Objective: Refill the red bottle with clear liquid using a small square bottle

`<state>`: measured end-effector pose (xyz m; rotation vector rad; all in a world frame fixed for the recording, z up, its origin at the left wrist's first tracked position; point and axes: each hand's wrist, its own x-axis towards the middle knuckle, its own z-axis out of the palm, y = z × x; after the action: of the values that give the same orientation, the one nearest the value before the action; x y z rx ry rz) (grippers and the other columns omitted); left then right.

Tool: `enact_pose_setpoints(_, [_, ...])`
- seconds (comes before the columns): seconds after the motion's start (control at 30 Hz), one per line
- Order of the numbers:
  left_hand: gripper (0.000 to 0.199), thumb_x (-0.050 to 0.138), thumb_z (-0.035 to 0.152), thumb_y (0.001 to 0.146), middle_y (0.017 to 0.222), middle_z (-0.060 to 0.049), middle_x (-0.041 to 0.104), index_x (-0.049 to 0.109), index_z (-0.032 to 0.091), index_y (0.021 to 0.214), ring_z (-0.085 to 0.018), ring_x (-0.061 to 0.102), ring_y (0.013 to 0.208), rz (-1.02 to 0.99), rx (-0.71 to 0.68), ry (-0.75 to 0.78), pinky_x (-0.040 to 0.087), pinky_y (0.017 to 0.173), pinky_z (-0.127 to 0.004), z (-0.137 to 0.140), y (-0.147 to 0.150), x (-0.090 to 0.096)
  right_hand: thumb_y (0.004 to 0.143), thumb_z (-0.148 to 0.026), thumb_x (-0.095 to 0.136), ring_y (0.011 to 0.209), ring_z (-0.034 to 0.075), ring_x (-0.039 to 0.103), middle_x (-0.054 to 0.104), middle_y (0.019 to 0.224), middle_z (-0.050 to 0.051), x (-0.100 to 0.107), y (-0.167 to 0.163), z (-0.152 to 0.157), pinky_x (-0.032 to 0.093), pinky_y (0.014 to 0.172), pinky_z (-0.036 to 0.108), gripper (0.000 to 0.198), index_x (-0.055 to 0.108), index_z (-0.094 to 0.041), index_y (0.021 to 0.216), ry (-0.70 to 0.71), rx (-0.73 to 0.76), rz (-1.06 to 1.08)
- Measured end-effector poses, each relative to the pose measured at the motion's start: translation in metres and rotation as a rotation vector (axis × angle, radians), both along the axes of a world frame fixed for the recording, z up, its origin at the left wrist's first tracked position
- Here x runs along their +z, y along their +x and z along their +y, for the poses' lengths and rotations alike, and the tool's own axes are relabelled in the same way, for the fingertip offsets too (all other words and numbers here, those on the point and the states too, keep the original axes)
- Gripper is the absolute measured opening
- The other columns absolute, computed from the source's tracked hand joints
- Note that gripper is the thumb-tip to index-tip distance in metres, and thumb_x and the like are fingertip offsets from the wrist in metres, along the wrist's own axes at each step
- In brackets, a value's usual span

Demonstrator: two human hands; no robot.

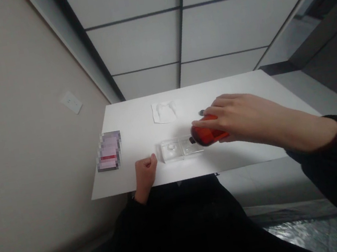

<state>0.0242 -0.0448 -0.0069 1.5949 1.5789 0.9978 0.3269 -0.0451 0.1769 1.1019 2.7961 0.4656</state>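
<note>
My right hand [234, 115] is wrapped round a translucent red-orange bottle [209, 131] and holds it tipped over, its dark neck pointing left and down. Under that neck lies a clear plastic box [173, 153] with two compartments; some clear material sits in the left one. Whether anything flows from the bottle is too small to tell. My left hand [146, 170] rests as a closed fist at the table's front edge, just left of the box, with nothing visible in it. A small dark round piece [201, 112] shows behind the fingers of my right hand.
A white table [134, 112] carries all this. A creased white tissue [164, 112] lies behind the box. At the left edge is a blurred-out pinkish rectangular object [109, 151]. A wall with a socket [72, 102] bounds the left; white panels [142, 40] stand behind.
</note>
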Motion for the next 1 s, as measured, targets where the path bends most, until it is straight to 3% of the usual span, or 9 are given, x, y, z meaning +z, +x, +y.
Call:
enact_pose_setpoints(0.27, [0.051,0.053,0.05,0.084,0.054,0.005,0.015,0.017,0.026,0.055,-0.01,0.017,0.054,-0.002,0.014,0.026,0.01,0.056,-0.032,0.0,0.001,0.001,0.089,-0.018,0.083,0.099,0.028,0.073,0.081,0.106,0.009,0.024,-0.031,0.001,0.045,0.085,0.038,0.025,0.076,-0.02,0.113,-0.075,-0.085,-0.242])
enact_pose_setpoints(0.4, [0.052,0.054,0.048,0.085,0.054,0.006,0.015,0.017,0.026,0.054,-0.01,0.017,0.054,0.008,0.011,0.045,0.01,0.056,-0.031,0.0,0.001,0.001,0.086,-0.021,0.086,0.096,0.026,0.073,0.082,0.108,0.01,0.03,-0.044,0.004,0.041,0.085,0.038,0.032,0.077,-0.021,0.117,-0.107,-0.116,-0.314])
enact_pose_setpoints(0.6, [0.053,0.054,0.047,0.087,0.054,0.006,0.016,0.017,0.026,0.055,-0.01,0.017,0.053,0.023,0.003,0.063,0.012,0.056,-0.031,0.0,0.001,-0.001,0.094,-0.017,0.075,0.094,0.023,0.073,0.082,0.108,0.009,0.035,-0.058,0.007,0.039,0.082,0.036,0.016,0.08,-0.02,0.109,-0.098,-0.125,-0.34])
enact_pose_setpoints(0.83, [0.051,0.052,0.048,0.086,0.055,0.005,0.016,0.017,0.026,0.055,-0.01,0.018,0.054,0.027,-0.006,0.066,0.012,0.056,-0.031,0.0,0.0,-0.003,0.099,-0.01,0.06,0.097,0.023,0.073,0.082,0.111,0.01,0.044,-0.078,0.004,0.042,0.083,0.036,0.023,0.08,-0.017,0.106,-0.108,-0.138,-0.414])
enact_pose_setpoints(1.0, [0.052,0.052,0.049,0.085,0.054,0.005,0.016,0.017,0.026,0.055,-0.01,0.018,0.054,0.018,-0.005,0.052,0.011,0.056,-0.031,0.0,0.001,-0.001,0.097,-0.014,0.063,0.096,0.024,0.071,0.082,0.108,0.01,0.047,-0.084,0.003,0.044,0.082,0.037,0.019,0.08,-0.018,0.101,-0.13,-0.144,-0.386])
